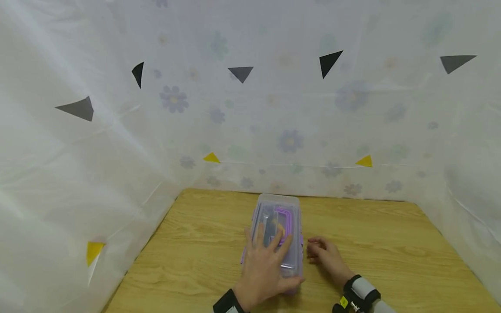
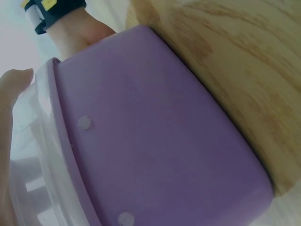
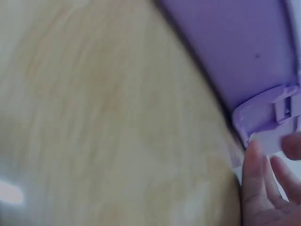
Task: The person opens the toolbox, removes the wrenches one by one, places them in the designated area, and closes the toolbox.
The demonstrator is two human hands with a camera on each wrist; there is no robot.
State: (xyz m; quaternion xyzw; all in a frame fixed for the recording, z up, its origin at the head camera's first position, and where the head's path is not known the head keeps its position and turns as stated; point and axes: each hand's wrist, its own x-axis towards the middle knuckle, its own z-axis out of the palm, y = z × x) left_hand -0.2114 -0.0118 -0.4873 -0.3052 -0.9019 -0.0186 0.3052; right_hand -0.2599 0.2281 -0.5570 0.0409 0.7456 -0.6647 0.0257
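Note:
A lidded plastic storage box [image 1: 291, 261] with a translucent lid and a purple body stands on the table. My left hand [image 1: 262, 265] lies over the near part of the lid, fingers spread and straight, the thumb toward the right edge. Through the lid show a purple handle [image 1: 289, 221] and some contents in blurred outline. Beside the box's right side is my right hand [image 1: 326, 258], fingers loosely bent. The right wrist view has its fingertips right at the lower edge of a purple side latch [image 3: 263, 110], which stands out from the wall.
The wood-grain table [image 1: 207, 226] extends on both sides of the box. White flower-patterned sheeting [image 1: 289, 108] hangs behind and at the sides, with black and yellow triangles on it. Both wrists wear dark straps; the right strap [image 1: 362, 291] is at the lower right.

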